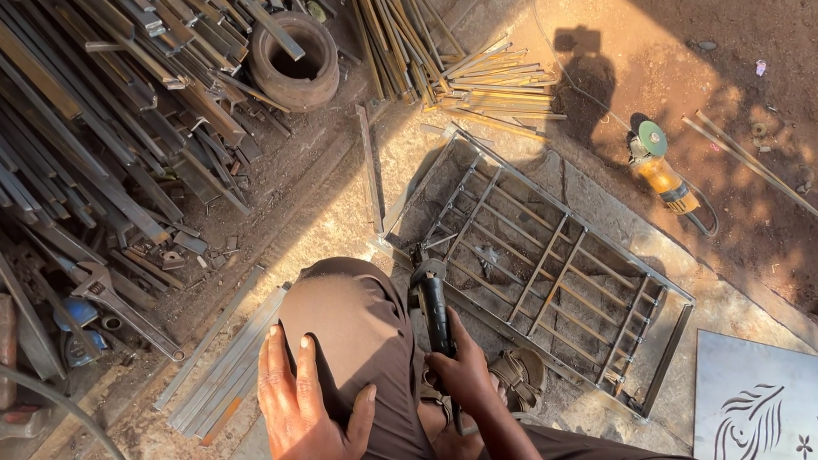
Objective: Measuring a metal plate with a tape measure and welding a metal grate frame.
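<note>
A black power tool (431, 301) is gripped in the closed right hand (465, 373), its head at the near-left edge of the metal grille (556, 266) on the floor. The left hand (305, 407) is laid open on the knee, holding nothing. Steadier control would likely be gained with both hands on the tool.

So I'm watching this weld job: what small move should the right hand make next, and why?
Probably lower the black tool in the right hand toward the metal grille's near corner: its tip already hangs just above that frame, while the left hand rests on the knee.
</note>
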